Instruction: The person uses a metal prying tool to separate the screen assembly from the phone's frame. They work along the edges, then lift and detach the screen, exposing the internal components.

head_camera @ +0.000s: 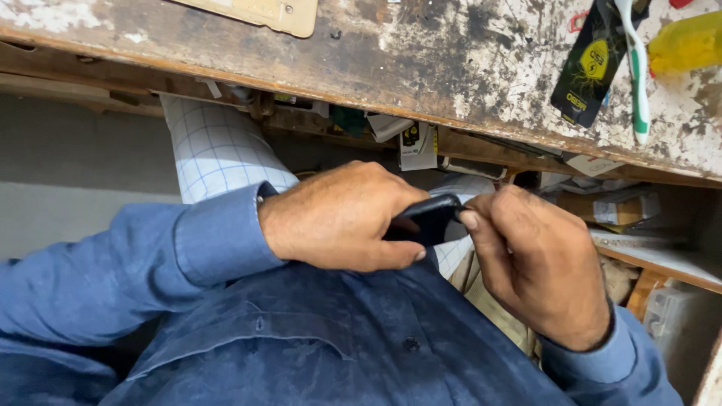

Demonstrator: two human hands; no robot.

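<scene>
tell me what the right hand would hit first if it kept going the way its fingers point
The right hand points up and left, its fingertips at the edge of the dark phone-like object in the left hand. It would meet that object first; depth is unclear, but they look to be touching.

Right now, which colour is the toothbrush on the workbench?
The toothbrush is white and green, head view.

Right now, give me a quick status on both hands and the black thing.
Left hand gripping black case. Right hand pinching its edge. Held over lap, below workbench; nothing in the way.
</scene>
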